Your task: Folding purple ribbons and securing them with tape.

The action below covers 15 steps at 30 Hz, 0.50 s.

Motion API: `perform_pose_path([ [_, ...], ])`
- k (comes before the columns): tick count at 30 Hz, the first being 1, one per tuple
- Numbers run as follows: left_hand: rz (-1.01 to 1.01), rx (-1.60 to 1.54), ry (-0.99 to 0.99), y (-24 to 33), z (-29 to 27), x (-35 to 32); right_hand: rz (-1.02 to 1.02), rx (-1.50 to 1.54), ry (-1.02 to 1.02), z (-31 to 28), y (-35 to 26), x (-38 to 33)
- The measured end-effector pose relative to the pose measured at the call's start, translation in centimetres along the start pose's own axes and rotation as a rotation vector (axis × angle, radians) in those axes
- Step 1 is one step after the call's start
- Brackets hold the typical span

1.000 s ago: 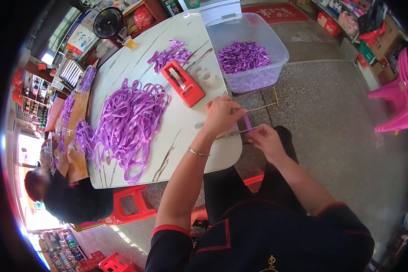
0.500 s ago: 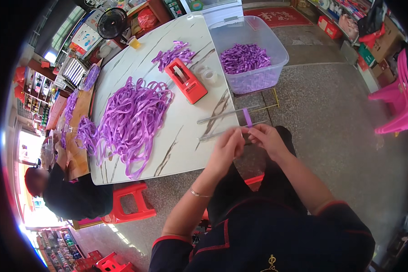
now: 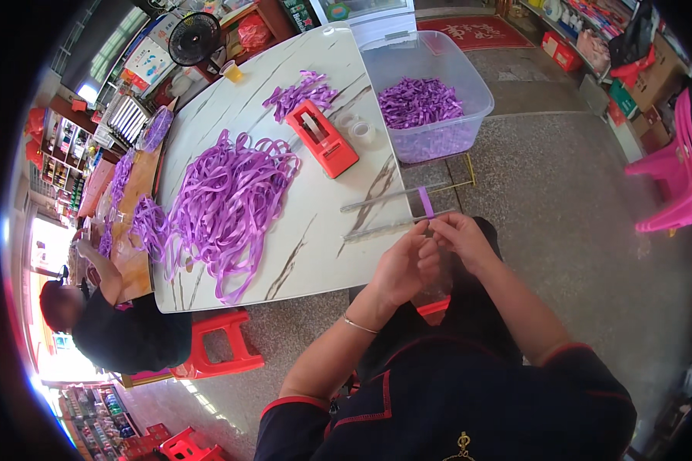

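A short purple ribbon (image 3: 426, 201) is looped across two thin metal rods (image 3: 380, 198) that jut out past the table's right edge. My right hand (image 3: 463, 237) pinches the ribbon's near end at the closer rod. Beside it my left hand (image 3: 407, 265) has its fingers curled, the index fingertip meeting the right fingertips at the ribbon. What the left fingers hold, if anything, is hidden. Ahead of the rods on the table stands a red tape dispenser (image 3: 322, 138), with clear tape rolls (image 3: 361, 132) next to it.
A large heap of purple ribbons (image 3: 231, 203) covers the table's (image 3: 315, 230) left part; a smaller bunch (image 3: 301, 94) lies farther back. A clear plastic bin (image 3: 430, 142) of ribbon pieces stands at the far right. Another person (image 3: 127, 326) sits at left near a red stool (image 3: 221, 346).
My left hand has turned and shifted slightly right and nearer, its fingers now curled loosely. My right hand stays at the ribbon. The view has shifted a little.
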<state>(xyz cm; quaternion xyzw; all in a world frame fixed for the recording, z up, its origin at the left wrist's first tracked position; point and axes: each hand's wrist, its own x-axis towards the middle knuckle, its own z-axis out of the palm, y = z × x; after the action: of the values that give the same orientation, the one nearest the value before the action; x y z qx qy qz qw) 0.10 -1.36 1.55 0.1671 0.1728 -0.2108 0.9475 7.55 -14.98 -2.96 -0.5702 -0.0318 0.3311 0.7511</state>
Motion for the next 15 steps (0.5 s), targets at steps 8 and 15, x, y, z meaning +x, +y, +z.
perform_pose_path([
  [8,-0.020,-0.124,-0.270,0.4,-1.8,0.1,0.014,-0.487,-0.368,-0.3,-7.8,1.0],
  [15,-0.030,-0.091,-0.326,0.4,-2.1,-0.1,-0.511,-0.679,-0.223,9.3,-11.8,12.4],
])
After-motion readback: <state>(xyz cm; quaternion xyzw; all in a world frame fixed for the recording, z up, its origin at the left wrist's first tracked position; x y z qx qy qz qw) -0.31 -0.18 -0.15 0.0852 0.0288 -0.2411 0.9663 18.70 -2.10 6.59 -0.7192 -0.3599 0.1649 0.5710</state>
